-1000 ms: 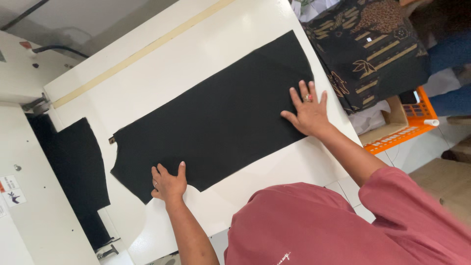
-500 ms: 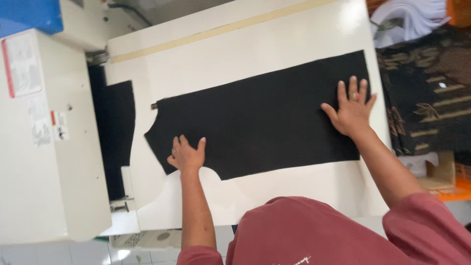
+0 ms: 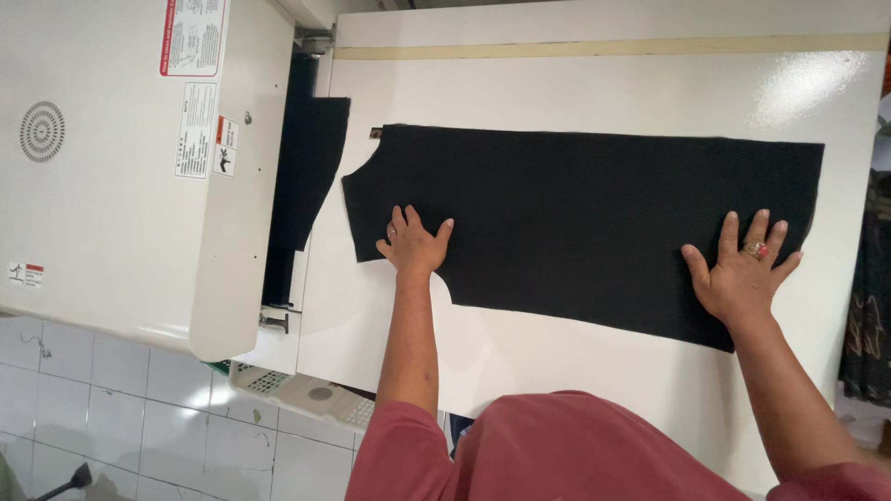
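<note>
A long black fabric piece point(image 3: 575, 218) with a curved cut-out on its near left edge lies flat on a cream belt table point(image 3: 594, 88). My left hand point(image 3: 413, 243) presses flat on the fabric's left end, fingers spread, just right of the machine's mouth. My right hand point(image 3: 740, 274), with a ring on it, lies flat on the fabric's right end near its lower corner. Another black piece point(image 3: 311, 176) sits half inside the machine's opening at the left.
A large cream machine housing point(image 3: 121, 167) with stickers and a round grille fills the left. A tan tape strip point(image 3: 603, 46) runs along the table's far side. White floor tiles point(image 3: 111, 408) show at lower left. Dark patterned cloth point(image 3: 871, 315) hangs at the right edge.
The view has swung so the table now lies level and the machine fills the left. Both hands stay flat on the black fabric, which sits closer to the machine's mouth.
</note>
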